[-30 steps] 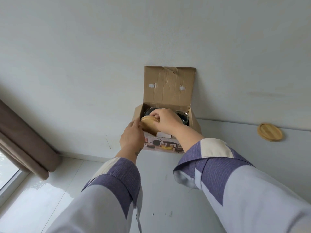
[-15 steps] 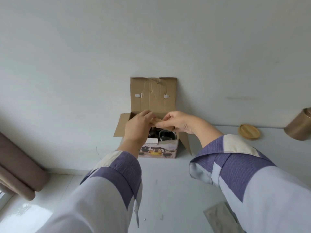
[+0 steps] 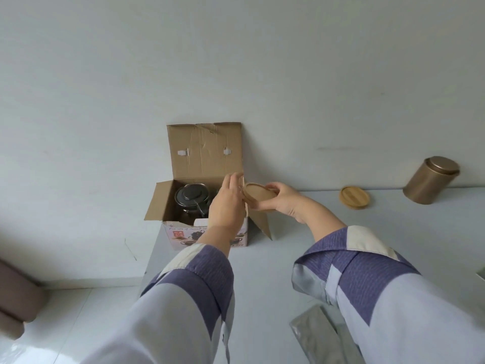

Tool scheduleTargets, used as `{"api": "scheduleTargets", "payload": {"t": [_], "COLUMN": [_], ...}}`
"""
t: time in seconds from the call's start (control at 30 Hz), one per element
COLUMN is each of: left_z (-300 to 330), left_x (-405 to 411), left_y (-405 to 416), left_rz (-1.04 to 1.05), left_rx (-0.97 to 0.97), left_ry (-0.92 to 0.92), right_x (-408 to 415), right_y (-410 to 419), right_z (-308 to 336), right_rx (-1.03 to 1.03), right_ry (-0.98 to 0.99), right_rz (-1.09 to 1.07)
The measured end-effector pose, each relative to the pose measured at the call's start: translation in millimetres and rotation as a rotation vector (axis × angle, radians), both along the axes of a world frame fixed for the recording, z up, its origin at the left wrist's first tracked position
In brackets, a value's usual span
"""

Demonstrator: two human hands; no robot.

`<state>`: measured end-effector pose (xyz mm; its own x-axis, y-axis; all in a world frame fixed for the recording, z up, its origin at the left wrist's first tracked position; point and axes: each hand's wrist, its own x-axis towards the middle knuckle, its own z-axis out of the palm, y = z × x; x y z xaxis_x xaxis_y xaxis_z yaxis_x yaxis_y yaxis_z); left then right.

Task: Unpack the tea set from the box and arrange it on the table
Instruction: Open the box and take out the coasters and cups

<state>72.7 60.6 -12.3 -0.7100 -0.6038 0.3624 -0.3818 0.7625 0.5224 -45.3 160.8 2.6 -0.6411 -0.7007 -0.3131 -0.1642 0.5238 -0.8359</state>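
I see right hand pinching wooden coaster, left hand fingers straight, touching its edge (above open box)

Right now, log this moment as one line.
step: unpacking | right hand: holds coaster | left hand: touches coaster | teapot: in box | second coaster: on table

The pale grey bench stands against a white wall. At its far left corner sits an open cardboard box, flaps up. Farther right, near the wall, a round wooden coaster lies flat, with a bronze tin beyond it. A silvery foil packet lies at the near edge.
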Motion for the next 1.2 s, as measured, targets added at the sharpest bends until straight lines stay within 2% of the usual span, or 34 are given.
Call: {"api": "scheduleTargets", "payload": {"t": [0.1,0.2,0.27,0.47,0.6,0.8,0.97,1.2], "left_z": [-12.5,-34.3,-49.5,-99.7,-130.6,-154.7,-165.4,-166.2], "left_x": [-24.7,-46.1,-60.7,-101.1,-115.2,-132.8,-134.1,-133.7], "left_y": [17.5,32.1,43.5,71.6,70.4,61.1,59.7,58.7], "left_rz": [0.021,-0.054,-0.098,-0.163,-0.203,-0.154,-0.133,-0.132], "left_rx": [0.115,0.035,0.048,0.2,0.169,0.058,0.015,0.003], "left_ry": [-0.128,-0.27,-0.378,-0.612,-0.857,-0.728,-0.724,-0.731], "right_x": [-16.7,-39.3,-55.2,-106.1,-137.9,-167.2,-181.1,-186.7], "right_y": [23.8,44.5,56.2,70.6,59.7,42.0,34.5,18.4], "right_z": [-16.2,-35.4,-45.7,-83.9,-113.7,-140.6,-158.3,-165.1], "right_rx": [0.051,0.123,0.169,0.28,0.27,0.333,0.308,0.296], "right_ry": [0.111,0.193,0.239,0.373,0.402,0.53,0.513,0.515], "right_rz": [-0.123,-0.212,-0.259,-0.235,-0.263,-0.303,-0.407,-0.434]}}
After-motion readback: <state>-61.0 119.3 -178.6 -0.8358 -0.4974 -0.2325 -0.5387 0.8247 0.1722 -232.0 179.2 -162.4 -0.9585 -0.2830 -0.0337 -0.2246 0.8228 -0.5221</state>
